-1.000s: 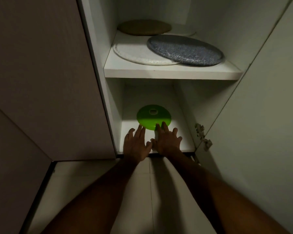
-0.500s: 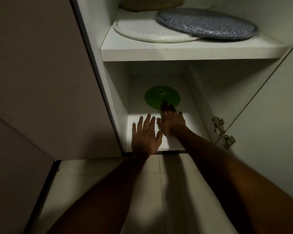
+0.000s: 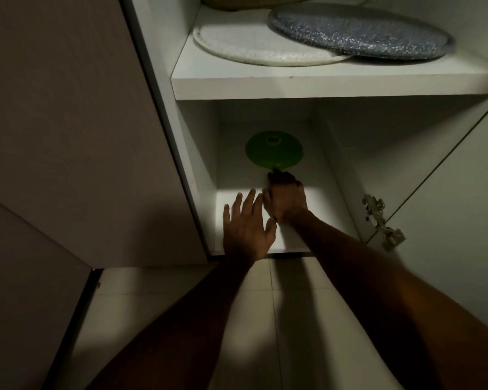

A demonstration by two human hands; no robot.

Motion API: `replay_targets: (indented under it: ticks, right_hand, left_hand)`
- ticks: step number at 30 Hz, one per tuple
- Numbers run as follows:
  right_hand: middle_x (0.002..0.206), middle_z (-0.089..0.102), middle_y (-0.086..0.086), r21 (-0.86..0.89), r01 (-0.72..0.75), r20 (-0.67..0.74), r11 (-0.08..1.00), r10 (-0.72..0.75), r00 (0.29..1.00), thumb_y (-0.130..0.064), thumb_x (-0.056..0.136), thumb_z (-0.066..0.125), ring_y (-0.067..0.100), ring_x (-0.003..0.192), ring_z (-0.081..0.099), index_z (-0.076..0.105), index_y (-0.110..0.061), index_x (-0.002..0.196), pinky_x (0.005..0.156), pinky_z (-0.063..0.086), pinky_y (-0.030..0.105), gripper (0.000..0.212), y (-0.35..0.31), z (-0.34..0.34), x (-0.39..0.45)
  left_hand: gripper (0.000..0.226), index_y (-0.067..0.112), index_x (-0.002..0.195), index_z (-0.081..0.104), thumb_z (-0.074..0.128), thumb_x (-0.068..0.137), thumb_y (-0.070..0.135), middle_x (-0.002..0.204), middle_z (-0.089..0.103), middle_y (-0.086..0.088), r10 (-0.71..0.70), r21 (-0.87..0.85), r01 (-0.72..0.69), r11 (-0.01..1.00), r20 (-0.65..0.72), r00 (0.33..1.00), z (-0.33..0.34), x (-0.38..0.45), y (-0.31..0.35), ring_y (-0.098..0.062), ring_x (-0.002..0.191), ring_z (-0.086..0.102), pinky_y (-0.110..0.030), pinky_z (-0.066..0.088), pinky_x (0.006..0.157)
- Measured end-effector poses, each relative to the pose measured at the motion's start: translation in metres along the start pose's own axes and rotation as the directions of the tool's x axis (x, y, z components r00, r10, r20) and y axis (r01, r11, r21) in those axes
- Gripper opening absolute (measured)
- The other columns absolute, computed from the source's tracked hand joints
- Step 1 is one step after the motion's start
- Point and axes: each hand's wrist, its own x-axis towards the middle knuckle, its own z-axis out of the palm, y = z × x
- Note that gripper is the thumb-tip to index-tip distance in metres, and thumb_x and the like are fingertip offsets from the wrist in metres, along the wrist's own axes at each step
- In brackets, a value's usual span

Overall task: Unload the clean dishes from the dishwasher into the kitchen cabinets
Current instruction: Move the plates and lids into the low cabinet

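Two hands reach into the cabinet's lower shelf (image 3: pixel 237 220). The right hand (image 3: pixel 286 197) touches the near edge of the green lid (image 3: pixel 273 150), fingers together; the left hand (image 3: pixel 247 226) rests spread, nearer than the lid. Push gently, keeping it flat.

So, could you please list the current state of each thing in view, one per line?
Round green plastic lid: lying flat, deep on the lower shelf, right fingertips at its near edge.
Speckled blue round plate: on the upper shelf, overlapping the white one.
White round plate: flat, partly covered.
White cabinet door: open.
Left hand: open, fingers spread over the lower shelf.
Right hand: reaching in, fingers extended to the lid.
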Motion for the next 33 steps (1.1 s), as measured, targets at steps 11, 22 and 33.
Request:
replay_targets:
  ticks: [11,22,33]
  right_hand:
    - [0.159,0.041,0.021,0.032,0.031,0.11,0.999,-0.034,0.993,-0.046,0.103,0.025,0.038,0.146,0.04,0.045,-0.009,0.153,0.117,0.038,0.051,0.065,0.017,-0.012,-0.094]
    - [0.17,0.021,0.014,-0.024,-0.022,0.172,0.999,0.026,0.985,-0.05,0.107,0.042,0.038,0.156,0.019,0.025,-0.017,0.161,0.125,0.026,0.054,0.066,0.012,-0.061,-0.154]
    - [0.174,0.007,0.012,-0.056,-0.166,0.102,0.985,0.171,0.98,-0.061,0.108,0.024,0.036,0.161,0.003,0.02,-0.021,0.165,0.127,0.011,0.058,0.07,-0.008,-0.073,-0.175]
  left_hand:
    - [0.079,0.026,0.161,0.028,0.018,0.096,0.069,0.171,0.018,0.004,-0.043,-0.002,0.045,0.999,0.281,0.959,-0.012,0.007,0.0,-0.025,0.158,0.014,-0.055,0.014,0.126]
    - [0.055,0.019,0.151,0.047,0.042,0.105,0.049,0.158,0.043,-0.005,0.126,0.017,-0.139,0.99,0.321,0.939,-0.056,-0.005,-0.001,-0.03,0.14,0.043,-0.046,0.037,0.111]
    - [0.066,0.017,0.163,0.023,0.042,0.106,0.045,0.168,0.027,-0.008,0.164,0.0,-0.169,0.986,0.252,0.954,-0.133,-0.026,0.019,-0.031,0.154,0.027,-0.048,0.026,0.125]
